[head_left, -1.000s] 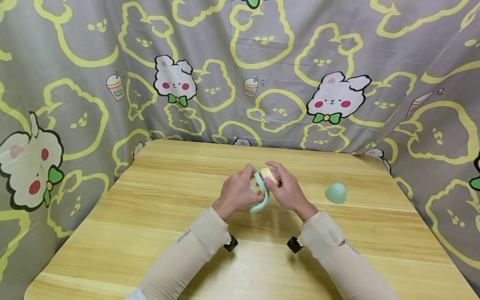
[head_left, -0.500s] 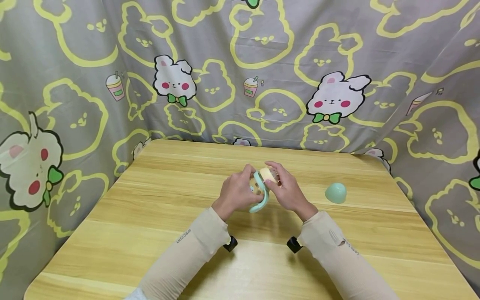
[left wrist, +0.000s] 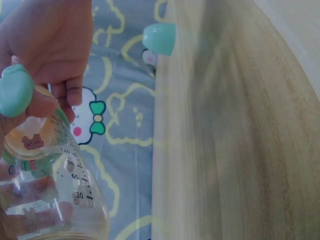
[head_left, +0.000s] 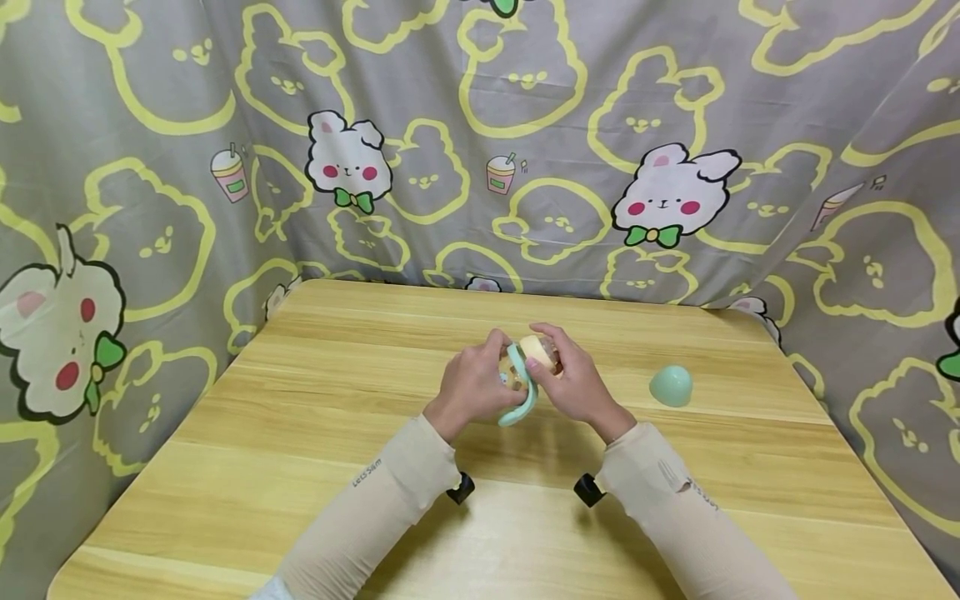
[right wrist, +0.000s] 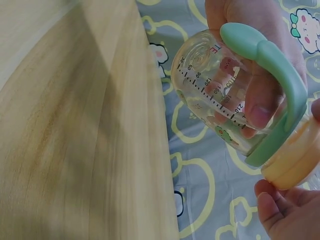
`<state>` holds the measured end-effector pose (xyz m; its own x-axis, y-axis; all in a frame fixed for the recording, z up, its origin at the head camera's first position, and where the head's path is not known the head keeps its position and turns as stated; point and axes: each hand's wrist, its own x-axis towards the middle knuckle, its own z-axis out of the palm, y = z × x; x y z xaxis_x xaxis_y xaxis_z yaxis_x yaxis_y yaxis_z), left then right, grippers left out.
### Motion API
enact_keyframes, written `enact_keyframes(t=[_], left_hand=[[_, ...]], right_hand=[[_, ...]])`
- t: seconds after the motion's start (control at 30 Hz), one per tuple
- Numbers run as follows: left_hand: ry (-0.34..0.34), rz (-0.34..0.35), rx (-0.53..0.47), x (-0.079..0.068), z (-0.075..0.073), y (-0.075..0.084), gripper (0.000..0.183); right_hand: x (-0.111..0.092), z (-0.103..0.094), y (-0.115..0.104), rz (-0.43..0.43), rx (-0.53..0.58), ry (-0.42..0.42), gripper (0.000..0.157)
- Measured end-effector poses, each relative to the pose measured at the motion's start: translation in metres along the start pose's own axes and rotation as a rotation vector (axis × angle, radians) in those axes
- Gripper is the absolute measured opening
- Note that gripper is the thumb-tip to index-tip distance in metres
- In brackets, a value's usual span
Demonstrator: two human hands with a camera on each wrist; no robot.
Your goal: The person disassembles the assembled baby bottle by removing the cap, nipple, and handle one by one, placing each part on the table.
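Above the middle of the table, my left hand (head_left: 476, 379) grips a clear baby bottle (right wrist: 210, 90) with printed measuring marks and small cartoon pictures. A mint green handle (right wrist: 287, 85) rings its neck. My right hand (head_left: 573, 379) pinches the cream-coloured collar (right wrist: 292, 155) at the bottle's top between thumb and fingers. The bottle lies tilted, its top toward the right hand. In the left wrist view, fingers show through the clear wall of the bottle (left wrist: 60, 190). The nipple end is mostly hidden by the right hand.
A mint green domed cap (head_left: 672, 386) stands on the wooden table (head_left: 337, 358), right of the hands. A grey curtain (head_left: 435, 100) with yellow outlines and rabbit prints hangs around the back and sides. Dark wrist cameras (head_left: 589, 490) jut inward from both sleeves.
The right thumb and fingers have shifted slightly around the cream collar. The left hand, the bottle and the green cap have stayed in place.
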<state>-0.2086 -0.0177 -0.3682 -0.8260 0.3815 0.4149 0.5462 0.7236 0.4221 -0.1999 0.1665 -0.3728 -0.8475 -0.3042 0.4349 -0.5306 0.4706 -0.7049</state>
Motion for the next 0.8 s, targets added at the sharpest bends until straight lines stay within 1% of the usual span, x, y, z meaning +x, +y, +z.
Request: enact_keyframes(t=[0.2,0.57,0.67,0.8], left_hand=[[-0.003,-0.004,0.000,-0.0001,0.0005,0.0004,0.054],[-0.003,-0.001,0.012,-0.0013,-0.0006,0.0005,0.053],[-0.001,0.002,0.012,-0.0010,-0.0004,0.0002,0.053],[0.000,0.013,0.005,0.0001,0.0007,-0.0002,0.054]], right_hand=[[-0.0011,-0.0006,-0.0005,0.000,0.020,-0.004,0.052],[-0.0021,-0.0007,-0.0009,-0.009,0.054,-0.012,0.052],[-0.0012,-0.0019,-0.0019,-0.003,0.041,-0.021,0.052],[0.0005,-0.0017,-0.0022,0.014,-0.008,-0.024,0.051]])
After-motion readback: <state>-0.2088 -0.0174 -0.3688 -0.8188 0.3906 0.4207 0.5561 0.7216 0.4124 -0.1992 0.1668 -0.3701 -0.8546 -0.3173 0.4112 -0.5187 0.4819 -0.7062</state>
